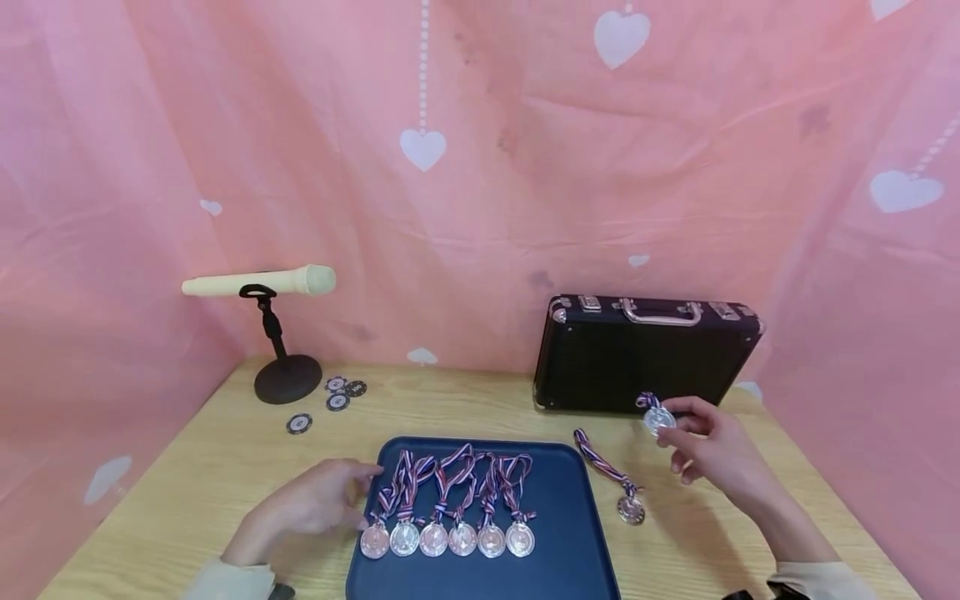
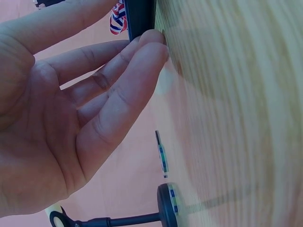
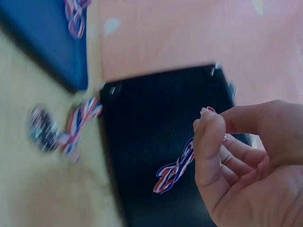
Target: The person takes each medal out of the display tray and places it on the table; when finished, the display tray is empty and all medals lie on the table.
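Observation:
Between its thumb and fingers my right hand pinches a silver medal, held up in front of the black case; its striped ribbon dangles in the right wrist view. Another medal lies on the table below that hand, its ribbon stretched toward the tray's corner. Several medals form a row on the dark blue tray, ribbons pointing away from me. With fairly straight fingers, my left hand touches the tray's left edge, beside the leftmost medal; the left wrist view shows its fingertips at that edge.
A black briefcase with a metal handle stands upright at the back right. At the back left, a white microphone rests on a black stand, with several poker chips near its base. Pink cloth hangs behind the wooden table.

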The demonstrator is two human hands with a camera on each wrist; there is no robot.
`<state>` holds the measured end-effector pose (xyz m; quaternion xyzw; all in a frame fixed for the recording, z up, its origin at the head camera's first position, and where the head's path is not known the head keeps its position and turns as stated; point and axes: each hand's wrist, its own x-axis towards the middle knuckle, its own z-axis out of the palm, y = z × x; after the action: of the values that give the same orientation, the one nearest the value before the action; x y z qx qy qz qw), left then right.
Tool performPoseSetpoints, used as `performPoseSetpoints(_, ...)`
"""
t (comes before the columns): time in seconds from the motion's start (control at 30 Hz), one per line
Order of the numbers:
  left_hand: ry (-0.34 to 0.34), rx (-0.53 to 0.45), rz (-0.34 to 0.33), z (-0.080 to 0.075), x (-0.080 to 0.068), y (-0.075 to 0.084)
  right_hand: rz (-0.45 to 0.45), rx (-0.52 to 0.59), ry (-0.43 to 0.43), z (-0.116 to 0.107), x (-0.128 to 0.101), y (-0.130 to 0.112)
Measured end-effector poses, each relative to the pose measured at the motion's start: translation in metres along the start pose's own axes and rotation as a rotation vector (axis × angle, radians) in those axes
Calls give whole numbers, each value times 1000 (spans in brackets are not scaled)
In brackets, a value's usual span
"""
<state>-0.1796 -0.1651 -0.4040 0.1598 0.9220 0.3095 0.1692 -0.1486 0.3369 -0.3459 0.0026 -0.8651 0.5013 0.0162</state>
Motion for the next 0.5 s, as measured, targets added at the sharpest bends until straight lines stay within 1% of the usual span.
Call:
performPoseSetpoints(0.07,2,0,14,1,1,1,28,-27,9,-3,-1,16)
performPoseSetpoints(0.13,9,14,26,1,1,2,66,-50,-1,-2,-4,33)
performPoseSetpoints(0.2,10,21,34,1,1,3,109,-67,-33,1,-7,48)
performPoseSetpoints(0.27,14,25,32,1,2,3,143,-71,-83,4,-12,60)
performPoseSetpoints(0.37,13,30,48,1,2,3,159,-55,-153,7,-18,70)
performPoseSetpoints(0.43,11,31,56,0,2,2,156,-55,-172,7,-21,73)
performPoseSetpoints(0.5,8,34,72,0,2,0,143,-72,-173,7,-23,74)
